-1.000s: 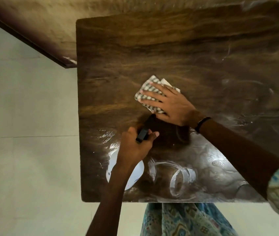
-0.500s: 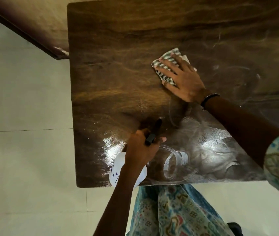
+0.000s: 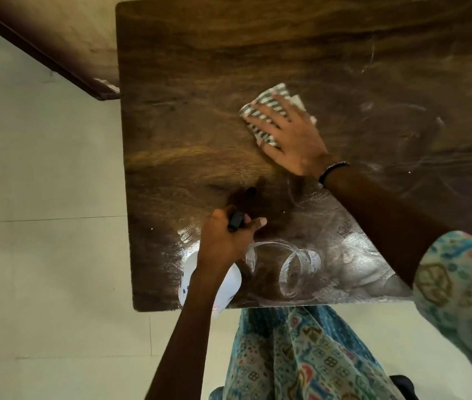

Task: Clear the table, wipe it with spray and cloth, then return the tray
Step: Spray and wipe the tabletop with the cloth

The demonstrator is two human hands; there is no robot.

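Pale floor tiles (image 3: 41, 255) spread to the left of the table (image 3: 200, 96) and past its near edge; we took the dark wooden table as our landmark, its top streaked with wet, shiny smears toward the near edge; on the tabletop, about midway between its near and far edges, our right hand (image 3: 292, 140) lay flat with fingers straight and spread, pressing the checked cloth (image 3: 263, 111) against the wood, the cloth folded and showing past the fingertips; a dark band (image 3: 333, 170) circled that wrist; near the table's front left corner our left hand (image 3: 226, 241) was curled round the neck of the spray bottle (image 3: 229, 284), fingers closed about its black trigger head (image 3: 236, 220), while the white body of the bottle hung over the table's near edge; the bottle's nozzle pointed toward the table's middle; below the near edge our patterned blue garment (image 3: 301, 356) showed, and the matching sleeve (image 3: 459, 284) covered the right upper arm.
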